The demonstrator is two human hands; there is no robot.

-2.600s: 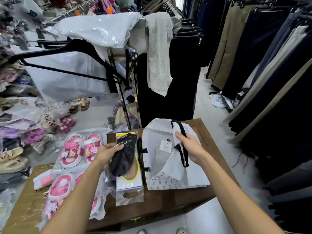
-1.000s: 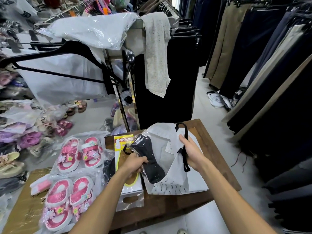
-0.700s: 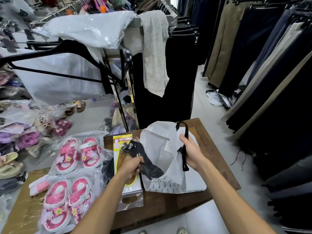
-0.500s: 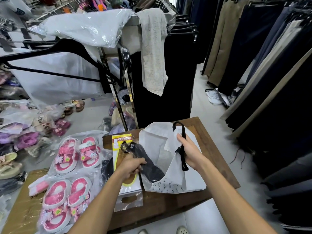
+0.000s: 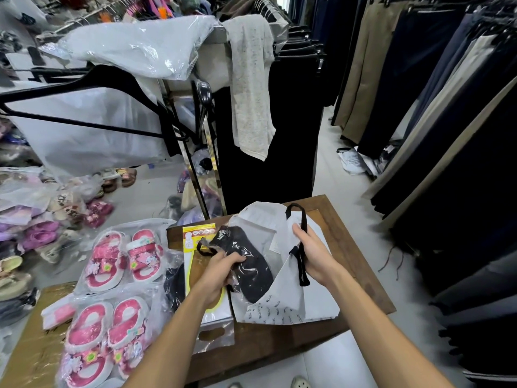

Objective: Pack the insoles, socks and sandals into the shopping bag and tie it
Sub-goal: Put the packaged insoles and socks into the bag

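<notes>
1. Head view, far left: two pairs of pink sandals in clear plastic bags, the farther pair lying partly over the near pair, toes pointing away from the person. The near pair rests on a gold-coloured surface that runs off the picture's left and bottom edges.
2. Just right of them the insoles pack lies flat on the wooden table, its long axis running away from the person and its yellow header at the far end; the clear hang-tab end reaches close to the table's near edge.
3. The left hand is curled around the black socks in their clear wrapper. The pack slants from upper left to lower right, its lower end inside the mouth of the shopping bag.
4. That white bag lies on the table with its mouth turned toward the left hand.
5. The right hand grips the bag's upper edge together with a black handle, holding the opening lifted.
6. Bare table shows to the right of the bag and behind it, up to the far right corner.
7. Beyond that edge a pale floor aisle runs away between racks of dark trousers.
</notes>
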